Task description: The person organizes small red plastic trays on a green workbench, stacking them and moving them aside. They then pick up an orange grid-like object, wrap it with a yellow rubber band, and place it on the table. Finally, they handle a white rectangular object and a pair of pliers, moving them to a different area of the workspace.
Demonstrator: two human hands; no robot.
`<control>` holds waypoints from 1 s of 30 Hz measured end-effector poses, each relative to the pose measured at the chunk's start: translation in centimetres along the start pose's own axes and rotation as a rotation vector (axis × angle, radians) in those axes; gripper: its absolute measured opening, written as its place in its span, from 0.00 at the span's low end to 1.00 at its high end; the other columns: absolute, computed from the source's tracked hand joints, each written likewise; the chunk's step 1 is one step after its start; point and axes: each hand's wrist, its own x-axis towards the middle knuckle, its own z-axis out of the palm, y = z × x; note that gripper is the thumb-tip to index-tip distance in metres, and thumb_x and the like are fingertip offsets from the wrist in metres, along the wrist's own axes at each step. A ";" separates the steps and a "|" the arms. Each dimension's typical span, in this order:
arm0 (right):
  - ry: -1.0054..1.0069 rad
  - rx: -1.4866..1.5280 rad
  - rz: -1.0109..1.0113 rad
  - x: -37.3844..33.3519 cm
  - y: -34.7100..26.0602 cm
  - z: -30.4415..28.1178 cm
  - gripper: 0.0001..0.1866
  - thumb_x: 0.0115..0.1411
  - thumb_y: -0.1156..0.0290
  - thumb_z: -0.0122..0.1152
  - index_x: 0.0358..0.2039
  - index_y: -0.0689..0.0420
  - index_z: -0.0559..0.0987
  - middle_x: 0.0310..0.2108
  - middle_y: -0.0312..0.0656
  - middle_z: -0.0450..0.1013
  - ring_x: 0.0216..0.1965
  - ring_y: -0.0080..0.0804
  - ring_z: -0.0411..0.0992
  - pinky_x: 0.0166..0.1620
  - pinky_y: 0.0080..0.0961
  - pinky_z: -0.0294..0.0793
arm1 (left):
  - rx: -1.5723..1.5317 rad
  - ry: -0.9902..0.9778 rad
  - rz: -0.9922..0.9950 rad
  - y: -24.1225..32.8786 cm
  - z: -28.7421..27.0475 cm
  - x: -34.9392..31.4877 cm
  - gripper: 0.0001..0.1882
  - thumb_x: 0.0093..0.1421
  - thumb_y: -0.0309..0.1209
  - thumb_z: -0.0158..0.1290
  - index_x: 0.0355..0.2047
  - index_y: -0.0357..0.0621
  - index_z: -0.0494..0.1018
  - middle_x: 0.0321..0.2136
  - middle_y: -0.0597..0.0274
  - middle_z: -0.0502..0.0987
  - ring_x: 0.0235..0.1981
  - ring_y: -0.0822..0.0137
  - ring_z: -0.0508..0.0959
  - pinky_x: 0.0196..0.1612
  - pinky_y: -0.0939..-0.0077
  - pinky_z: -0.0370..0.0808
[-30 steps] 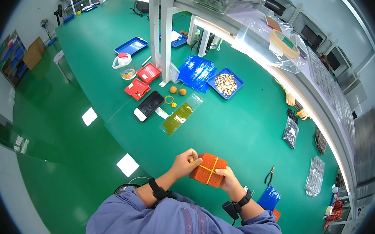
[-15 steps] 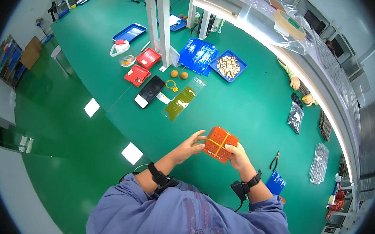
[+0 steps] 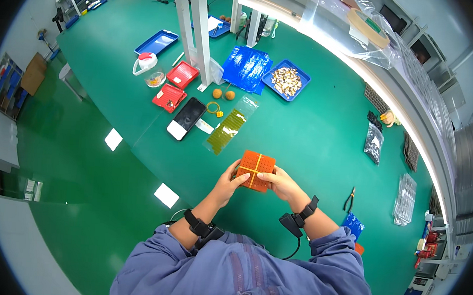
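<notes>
Between my two hands, above the near part of the green table, is an orange block [image 3: 257, 159] with a dotted, perforated-looking face. Yellow bands cross over that face. My left hand [image 3: 226, 185] grips its left side, thumb on the face and fingers mostly hidden behind. On the other side, my right hand [image 3: 282, 183] holds the right edge with its thumb near where the bands cross. Farther off lies a clear bag of yellow-green strips [image 3: 228, 130], and beside it a yellow band [image 3: 213, 108].
Left of the bag lie a phone [image 3: 186, 119] and red trays [image 3: 183, 75]. Farther back are a blue tray of small pale pieces [image 3: 286, 81] and blue plastic sheets [image 3: 246, 70]. Pliers [image 3: 349, 199] lie right. Another person's hand [image 3: 390, 119] shows below the lit shelf. A metal post [image 3: 203, 41] stands back left.
The block has moved left and turned to face up more squarely. My left hand has closed onto its side. One of the other person's hands and its sleeve have left view.
</notes>
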 end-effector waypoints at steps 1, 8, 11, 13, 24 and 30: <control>0.015 0.015 0.008 0.6 0.0 -0.1 0.32 0.51 0.64 0.62 0.52 0.63 0.61 0.47 0.43 0.67 0.47 0.31 0.68 0.48 0.29 0.69 | -0.022 0.002 -0.011 0.0 -0.4 0.3 0.35 0.58 0.36 0.50 0.59 0.37 0.47 0.50 0.52 0.63 0.50 0.65 0.66 0.50 0.71 0.66; 0.064 0.137 -0.043 3.9 -1.0 -0.2 0.27 0.52 0.66 0.60 0.50 0.63 0.65 0.47 0.43 0.68 0.46 0.31 0.69 0.50 0.29 0.68 | 0.084 0.086 -0.040 2.2 -1.8 1.6 0.34 0.60 0.42 0.45 0.61 0.43 0.44 0.52 0.58 0.61 0.49 0.65 0.66 0.49 0.71 0.64; 0.093 0.169 -0.077 5.5 -0.8 -0.3 0.28 0.51 0.65 0.61 0.50 0.63 0.63 0.46 0.43 0.67 0.46 0.31 0.69 0.49 0.29 0.68 | 0.129 0.127 -0.094 1.4 -3.7 2.4 0.33 0.59 0.41 0.47 0.59 0.42 0.48 0.52 0.56 0.61 0.51 0.63 0.65 0.51 0.70 0.63; 0.112 0.189 -0.102 6.1 -0.6 -0.3 0.31 0.50 0.65 0.63 0.51 0.63 0.61 0.46 0.43 0.67 0.46 0.32 0.69 0.48 0.29 0.69 | 0.302 0.174 -0.054 0.2 -5.9 2.6 0.35 0.57 0.41 0.51 0.59 0.41 0.49 0.54 0.53 0.60 0.51 0.61 0.65 0.51 0.69 0.64; 0.307 0.153 -0.097 8.4 1.6 -4.2 0.34 0.49 0.65 0.64 0.53 0.64 0.60 0.47 0.44 0.66 0.48 0.33 0.67 0.49 0.33 0.67 | 1.281 0.296 0.409 -1.3 -11.4 4.6 0.26 0.50 0.37 0.56 0.48 0.42 0.66 0.52 0.52 0.63 0.55 0.52 0.59 0.55 0.57 0.57; 0.337 0.237 -0.131 10.4 0.8 -4.0 0.30 0.50 0.65 0.62 0.50 0.63 0.63 0.46 0.44 0.67 0.45 0.33 0.69 0.48 0.32 0.69 | 1.642 0.178 0.180 -1.0 -9.9 7.2 0.33 0.52 0.44 0.53 0.56 0.48 0.58 0.61 0.55 0.48 0.62 0.51 0.45 0.58 0.41 0.45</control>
